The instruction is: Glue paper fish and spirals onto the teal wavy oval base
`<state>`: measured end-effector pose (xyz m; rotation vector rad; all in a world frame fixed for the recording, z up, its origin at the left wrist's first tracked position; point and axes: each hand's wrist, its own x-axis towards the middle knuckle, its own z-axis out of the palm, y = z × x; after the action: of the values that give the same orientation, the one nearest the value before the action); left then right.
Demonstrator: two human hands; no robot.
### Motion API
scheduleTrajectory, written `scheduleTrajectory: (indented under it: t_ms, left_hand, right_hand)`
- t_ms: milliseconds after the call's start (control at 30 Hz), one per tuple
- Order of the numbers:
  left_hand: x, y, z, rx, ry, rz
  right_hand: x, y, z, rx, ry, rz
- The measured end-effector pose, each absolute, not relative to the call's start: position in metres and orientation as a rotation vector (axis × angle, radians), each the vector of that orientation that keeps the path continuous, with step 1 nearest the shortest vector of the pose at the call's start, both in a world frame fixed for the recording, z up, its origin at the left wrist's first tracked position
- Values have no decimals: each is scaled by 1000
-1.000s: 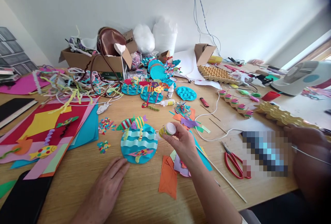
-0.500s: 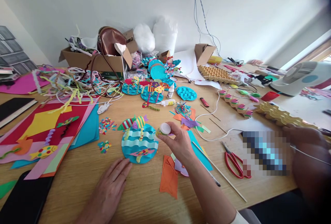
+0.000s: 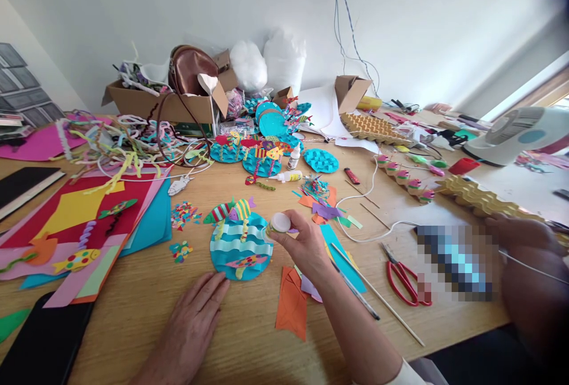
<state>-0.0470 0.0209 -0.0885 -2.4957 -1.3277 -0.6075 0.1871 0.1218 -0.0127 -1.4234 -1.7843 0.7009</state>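
My right hand point(image 3: 306, 243) is closed around a small white glue bottle point(image 3: 280, 223), its round base turned towards me. The bottle's tip points left, over the right edge of a round blue paper piece point(image 3: 240, 259) with pale wavy strips across it. On that piece lie a pink spotted paper fish point(image 3: 247, 262) and, at its top edge, a yellow striped fish point(image 3: 241, 209) and a red-and-green striped fish point(image 3: 219, 213). My left hand point(image 3: 191, 320) rests flat on the table, fingers stretched out, fingertips at the lower left edge of the blue piece.
Left are coloured paper sheets point(image 3: 102, 195), a black phone point(image 3: 48, 337) and small dots point(image 3: 185, 214). Right lie orange scraps point(image 3: 291, 308), a pen point(image 3: 355, 291), a wooden stick point(image 3: 395, 314) and red-handled pliers point(image 3: 402, 281). Another person's arm point(image 3: 528, 249) rests at far right.
Hardly anything differs. The glue bottle in my right hand has tilted slightly, and the view has shifted a little; my left hand stays at the blue piece's edge.
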Motion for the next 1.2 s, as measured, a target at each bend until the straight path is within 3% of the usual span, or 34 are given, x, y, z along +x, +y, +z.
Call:
scheduleTrajectory:
  t_ms: [1200]
  left_hand:
    - [-45, 19, -93, -2486, -1334, -675]
  right_hand:
    - [181, 123, -15, -1425, -1690, 641]
